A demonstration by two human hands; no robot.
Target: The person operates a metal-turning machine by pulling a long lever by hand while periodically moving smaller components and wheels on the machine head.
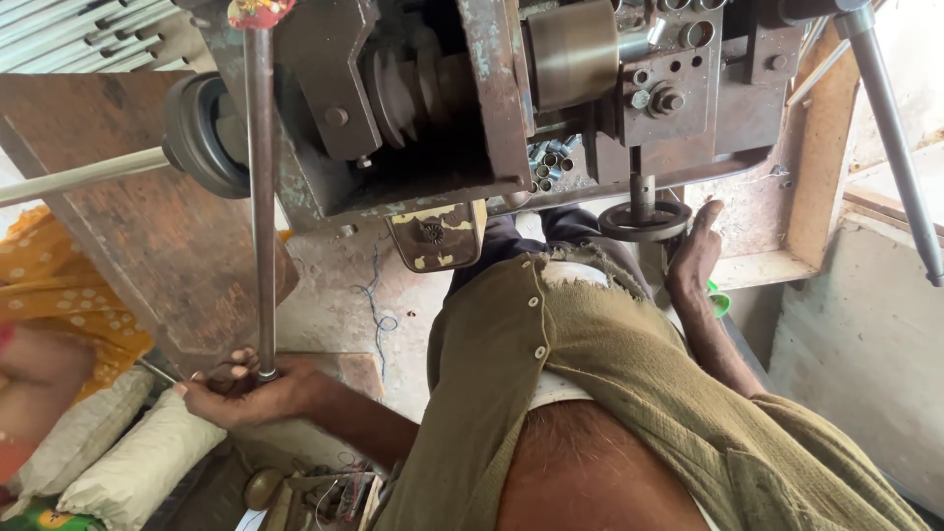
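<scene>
Step in hand, likely: working small lathe-like machine [472,108]. Left hand [241,393], lower left of frame, clenched round end of long steel lever [262,197]. Right hand [693,261], centre right, fingers loosely on small black handwheel [644,220]. Next move probably calls for steady lever pull, fine wheel turn.

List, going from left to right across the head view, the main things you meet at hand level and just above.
Orange dotted cloth → left hand gripping the long lever rod → olive shirt → small handwheel → right hand → slanted metal bar.
</scene>
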